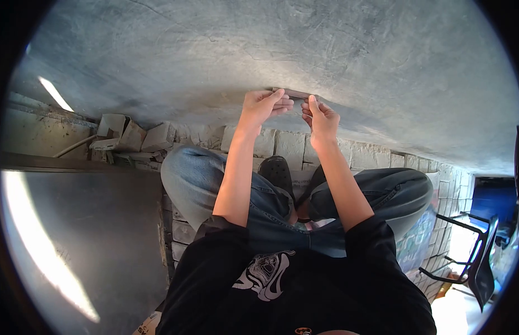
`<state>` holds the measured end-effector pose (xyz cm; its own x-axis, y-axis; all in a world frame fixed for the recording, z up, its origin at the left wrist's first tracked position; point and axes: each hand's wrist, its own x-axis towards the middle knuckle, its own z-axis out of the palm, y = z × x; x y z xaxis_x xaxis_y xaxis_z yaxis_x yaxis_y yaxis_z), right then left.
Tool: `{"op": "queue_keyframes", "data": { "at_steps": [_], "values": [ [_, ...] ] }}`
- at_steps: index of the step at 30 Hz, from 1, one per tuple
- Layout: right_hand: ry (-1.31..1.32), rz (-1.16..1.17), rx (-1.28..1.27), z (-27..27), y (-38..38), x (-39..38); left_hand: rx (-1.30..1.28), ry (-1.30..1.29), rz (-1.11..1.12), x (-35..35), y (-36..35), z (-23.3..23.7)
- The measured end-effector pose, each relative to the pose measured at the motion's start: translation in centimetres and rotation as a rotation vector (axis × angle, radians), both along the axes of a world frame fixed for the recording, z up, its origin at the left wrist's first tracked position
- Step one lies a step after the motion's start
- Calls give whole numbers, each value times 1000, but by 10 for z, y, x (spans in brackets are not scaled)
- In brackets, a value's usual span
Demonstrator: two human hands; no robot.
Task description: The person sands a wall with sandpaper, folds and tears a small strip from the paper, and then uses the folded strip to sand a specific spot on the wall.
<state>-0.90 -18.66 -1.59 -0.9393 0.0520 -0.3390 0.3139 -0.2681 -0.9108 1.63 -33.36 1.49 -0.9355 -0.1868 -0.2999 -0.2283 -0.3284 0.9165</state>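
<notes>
A thin, narrow brown strip [296,94] is held up close to the grey wall [215,50], between my two hands. Its left end is pinched by my left hand [264,108], thumb on top and the other fingers curled behind. At the right end, the thumb and fingers of my right hand [322,117] grip it. Both forearms reach forward over my bent knees. Whether the strip touches the wall cannot be made out.
Loose broken bricks [131,134] lie at the wall's foot on the left. A large grey panel [103,223] is at the lower left. Brick paving [290,146] runs under my feet. A black chair [480,262] stands at the right.
</notes>
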Motion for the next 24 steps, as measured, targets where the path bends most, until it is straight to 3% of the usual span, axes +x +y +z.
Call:
{"op": "queue_keyframes", "data": {
  "at_steps": [6,8,13,18,21,24],
  "values": [
    [30,-43,-24,12,-2,0,23,72,97,-2,10,-3],
    [141,9,-91,35,-5,-1,16,103,122,-3,9,20],
    [94,-31,-86,25,-13,1,52,153,178,-2,11,15],
    [15,-44,-156,32,-9,1,-66,254,188,-2,15,12],
    [131,-32,-164,52,-9,-1,-30,397,244,-5,19,22],
    [161,1,-167,57,-13,-1,-59,336,281,-3,20,26]
  ]
}}
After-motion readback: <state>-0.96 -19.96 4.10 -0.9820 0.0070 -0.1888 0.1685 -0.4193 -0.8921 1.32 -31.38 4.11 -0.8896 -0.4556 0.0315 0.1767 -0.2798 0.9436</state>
